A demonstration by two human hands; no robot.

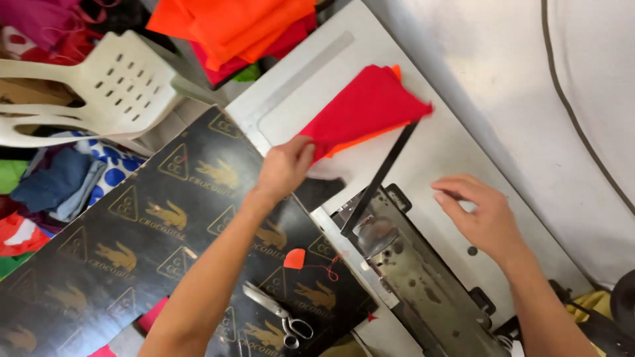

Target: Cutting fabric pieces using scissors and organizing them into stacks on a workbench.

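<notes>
My left hand (283,168) grips the near corner of a red fabric piece (367,106) with an orange layer under it, lying on the white sewing machine table (297,99). My right hand (481,213) rests on the table with fingers curled, beside the grey metal machine bed (413,271), holding nothing that I can see. A thin black strip (380,177) runs from the fabric's edge down to the machine bed.
A black printed board (132,244) lies left of the table, with scissors (278,312) and a small orange scrap (294,258) on it. A white plastic chair (112,86) stands at the upper left. Orange and red cloth (231,26) is piled at the top.
</notes>
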